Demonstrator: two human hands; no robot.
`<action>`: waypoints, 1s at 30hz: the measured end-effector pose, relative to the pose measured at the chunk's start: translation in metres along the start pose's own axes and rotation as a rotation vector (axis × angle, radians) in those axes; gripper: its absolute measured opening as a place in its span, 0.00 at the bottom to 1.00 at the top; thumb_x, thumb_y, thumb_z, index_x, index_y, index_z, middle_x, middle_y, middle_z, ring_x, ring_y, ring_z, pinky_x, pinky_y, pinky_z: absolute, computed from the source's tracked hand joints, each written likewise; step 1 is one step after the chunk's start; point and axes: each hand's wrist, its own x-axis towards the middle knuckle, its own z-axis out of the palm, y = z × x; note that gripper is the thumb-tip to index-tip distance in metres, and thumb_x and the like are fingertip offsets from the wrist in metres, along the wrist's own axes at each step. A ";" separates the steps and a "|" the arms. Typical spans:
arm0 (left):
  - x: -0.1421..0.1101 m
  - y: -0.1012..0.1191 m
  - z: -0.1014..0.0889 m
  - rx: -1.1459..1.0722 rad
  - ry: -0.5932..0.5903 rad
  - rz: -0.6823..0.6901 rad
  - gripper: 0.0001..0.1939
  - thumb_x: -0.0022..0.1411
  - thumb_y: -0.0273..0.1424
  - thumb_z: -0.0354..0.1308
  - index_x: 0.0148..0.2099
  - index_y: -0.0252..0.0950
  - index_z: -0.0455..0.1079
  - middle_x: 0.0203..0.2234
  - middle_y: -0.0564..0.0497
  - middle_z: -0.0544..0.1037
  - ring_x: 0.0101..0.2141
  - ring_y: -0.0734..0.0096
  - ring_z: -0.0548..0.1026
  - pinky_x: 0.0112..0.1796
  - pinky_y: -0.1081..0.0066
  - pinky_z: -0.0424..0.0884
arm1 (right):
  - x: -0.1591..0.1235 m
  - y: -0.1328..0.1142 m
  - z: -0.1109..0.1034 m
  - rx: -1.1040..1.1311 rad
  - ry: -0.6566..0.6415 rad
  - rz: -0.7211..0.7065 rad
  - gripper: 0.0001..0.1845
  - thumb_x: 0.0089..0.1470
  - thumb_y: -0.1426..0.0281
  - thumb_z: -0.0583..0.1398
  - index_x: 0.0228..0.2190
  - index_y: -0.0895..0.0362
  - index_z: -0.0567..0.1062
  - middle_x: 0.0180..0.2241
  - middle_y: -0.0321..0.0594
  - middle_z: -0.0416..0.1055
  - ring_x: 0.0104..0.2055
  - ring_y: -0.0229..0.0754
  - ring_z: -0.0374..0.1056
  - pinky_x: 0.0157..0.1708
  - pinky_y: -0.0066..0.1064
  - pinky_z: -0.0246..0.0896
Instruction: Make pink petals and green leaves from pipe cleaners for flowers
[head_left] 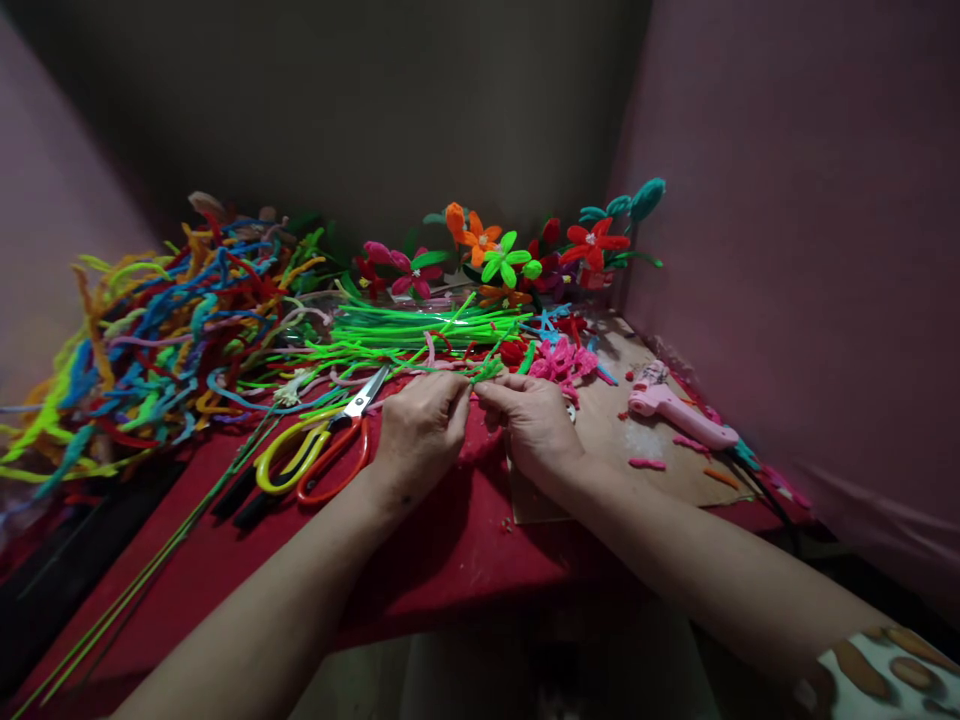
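Note:
Side by side over the red tabletop [442, 560], my left hand [424, 425] and my right hand [536, 425] nearly touch at the fingertips. Both are closed in a pinch on a green pipe cleaner [487, 370], whose fuzzy end shows just above the fingers; the rest of it is hidden. Left of my left hand lie scissors [360, 403] with one yellow and one red handle loop, blades pointing away. Behind my right hand is a pile of pink pipe-cleaner pieces [562, 365].
A tangled heap of colourful pipe cleaners [165, 340] fills the left side. Green pipe cleaners [420, 328] lie in a bundle behind my hands, with pipe-cleaner flowers [506, 258] beyond. To the right, a pink glue gun [682, 415] rests on a cardboard sheet [600, 500]. Thin green stems [150, 565] stretch toward the lower left.

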 end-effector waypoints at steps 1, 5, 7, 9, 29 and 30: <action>0.000 0.000 0.000 0.013 -0.005 0.009 0.08 0.59 0.26 0.49 0.30 0.34 0.69 0.24 0.50 0.75 0.27 0.71 0.72 0.31 0.73 0.64 | 0.000 0.000 0.000 0.013 0.003 0.004 0.10 0.41 0.71 0.60 0.14 0.59 0.66 0.14 0.30 0.59 0.18 0.30 0.52 0.20 0.26 0.45; -0.001 0.000 0.000 0.093 -0.022 0.057 0.09 0.59 0.26 0.48 0.30 0.34 0.68 0.23 0.50 0.74 0.27 0.70 0.71 0.31 0.71 0.62 | -0.001 -0.003 0.001 -0.002 0.012 0.015 0.09 0.39 0.72 0.59 0.14 0.59 0.65 0.14 0.30 0.58 0.17 0.30 0.51 0.20 0.26 0.45; 0.000 0.001 0.000 0.125 -0.040 0.082 0.09 0.59 0.25 0.48 0.30 0.34 0.68 0.23 0.49 0.74 0.27 0.69 0.70 0.31 0.71 0.62 | -0.001 -0.004 0.001 -0.019 0.014 0.016 0.09 0.39 0.72 0.58 0.14 0.59 0.64 0.13 0.29 0.57 0.17 0.30 0.51 0.19 0.26 0.44; 0.000 0.003 0.000 0.170 -0.068 0.119 0.10 0.59 0.25 0.47 0.29 0.34 0.68 0.23 0.48 0.73 0.28 0.67 0.69 0.32 0.69 0.62 | 0.000 -0.003 0.002 -0.007 0.021 0.018 0.09 0.38 0.73 0.58 0.13 0.58 0.63 0.13 0.29 0.56 0.17 0.29 0.51 0.19 0.26 0.43; 0.015 0.000 -0.009 -0.936 -0.334 -0.671 0.09 0.51 0.32 0.57 0.23 0.32 0.70 0.15 0.53 0.70 0.17 0.78 0.66 0.22 0.75 0.61 | 0.003 -0.001 -0.004 -0.119 -0.053 0.032 0.04 0.38 0.73 0.56 0.16 0.58 0.65 0.13 0.27 0.55 0.16 0.29 0.46 0.18 0.26 0.40; 0.015 -0.001 -0.009 -0.996 -0.340 -0.705 0.09 0.51 0.32 0.57 0.24 0.31 0.70 0.15 0.53 0.70 0.17 0.78 0.66 0.21 0.75 0.61 | 0.003 -0.001 -0.005 -0.106 -0.060 0.030 0.05 0.39 0.73 0.56 0.16 0.58 0.64 0.13 0.27 0.55 0.16 0.29 0.46 0.18 0.26 0.40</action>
